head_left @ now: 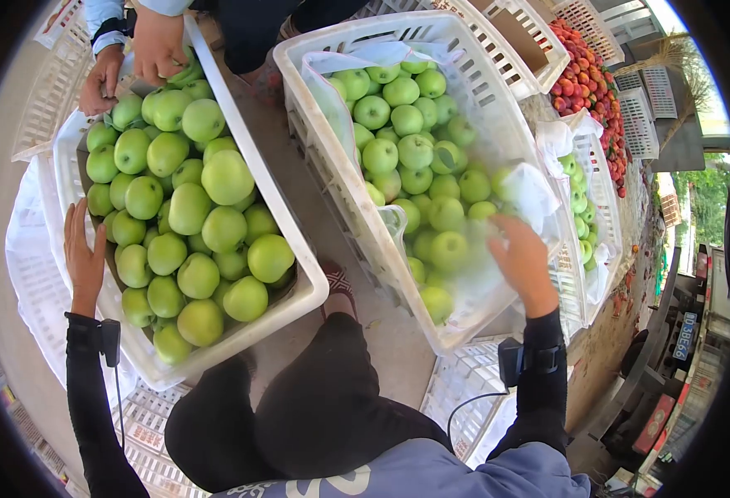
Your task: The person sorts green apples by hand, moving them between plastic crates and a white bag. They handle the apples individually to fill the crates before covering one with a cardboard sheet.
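Note:
My left hand point(85, 253) rests at the left edge of a white crate point(286, 224) full of green apples point(191, 207), its fingers apart and holding nothing. On the right, my right hand point(521, 259) reaches over a second white crate point(332, 158), which is lined with clear plastic film and holds more green apples point(446, 213). Its thumb and fingers are spread beside the film, near the lower apples. Part of that film looks blurred and cloudy over the fruit.
Another person's two hands point(159, 46) are at the top of the left crate. A further crate of green apples point(579, 212) stands at the right, below a heap of red fruit point(585, 79). Stacked white crates point(510, 41) and a parked vehicle point(672, 357) are also in view.

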Available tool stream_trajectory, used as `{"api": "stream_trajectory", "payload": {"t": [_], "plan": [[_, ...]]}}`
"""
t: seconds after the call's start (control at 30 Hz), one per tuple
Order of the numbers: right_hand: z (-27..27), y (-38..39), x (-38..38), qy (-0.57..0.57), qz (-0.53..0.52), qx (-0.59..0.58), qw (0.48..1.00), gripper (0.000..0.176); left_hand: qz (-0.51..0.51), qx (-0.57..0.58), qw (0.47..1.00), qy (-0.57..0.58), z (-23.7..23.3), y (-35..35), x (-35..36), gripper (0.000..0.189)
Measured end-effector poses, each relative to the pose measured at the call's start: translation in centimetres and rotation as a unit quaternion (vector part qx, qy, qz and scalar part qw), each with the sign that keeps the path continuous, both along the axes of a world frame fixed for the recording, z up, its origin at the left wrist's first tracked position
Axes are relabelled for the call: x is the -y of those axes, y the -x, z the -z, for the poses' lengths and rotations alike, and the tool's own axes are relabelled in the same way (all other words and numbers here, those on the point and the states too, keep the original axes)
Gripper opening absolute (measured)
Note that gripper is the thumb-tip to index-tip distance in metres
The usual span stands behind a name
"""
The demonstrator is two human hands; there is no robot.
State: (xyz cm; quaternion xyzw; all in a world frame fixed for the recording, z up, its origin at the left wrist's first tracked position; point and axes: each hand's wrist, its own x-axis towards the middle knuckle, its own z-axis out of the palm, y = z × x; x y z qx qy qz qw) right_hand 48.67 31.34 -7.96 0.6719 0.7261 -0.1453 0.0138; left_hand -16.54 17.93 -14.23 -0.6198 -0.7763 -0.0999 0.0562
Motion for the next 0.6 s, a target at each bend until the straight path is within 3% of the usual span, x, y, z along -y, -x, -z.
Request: {"api": "stream_trajectory", "payload": {"t": [0.07,0.13,0.2,0.27,0.37,0.43,0.47,0.57,0.6], "plan": [[1.2,2.3,0.6,-0.123,-0.214,-0.047,0.968,0.039,-0.020,0.011,1.000,-0.014,0.6,0.3,0.0,0.056],[2.6,3.7,1.4,0.016,-0.223,-0.022,0.974,0.050,-0.023,0.009,0.998,-0.051,0.6,-0.8,0.2,0.054],[4.5,4.2,1.9,-0.005,-0.247,0.019,0.969,0.053,-0.014,0.031,0.997,-0.067,-0.6,-1.9,-0.1,0.058],[5.0,4.8,2.0,0.014,-0.214,0.038,0.976,0.056,-0.028,0.022,0.998,-0.055,-1.0,-2.1,-0.1,0.057],[4.9,5.4,2.1,-0.017,-0.246,0.055,0.967,0.055,-0.056,0.050,0.997,-0.027,-2.3,-2.8,0.1,0.058],[4.2,5.4,1.8,0.020,-0.149,0.034,0.988,0.047,-0.074,0.054,0.995,-0.037,-2.4,-2.6,0.0,0.057],[4.0,5.4,1.4,0.012,-0.163,0.039,0.986,0.047,-0.065,0.066,0.995,-0.034,-2.5,-2.6,0.1,0.056],[2.7,5.6,0.7,0.098,0.006,-0.208,0.973,0.034,-0.056,0.080,0.994,-0.042,-2.2,-2.5,0.3,0.055],[2.1,6.3,0.3,0.094,0.001,-0.204,0.975,0.034,-0.046,0.077,0.995,-0.046,-2.2,-2.5,0.3,0.054]]}}
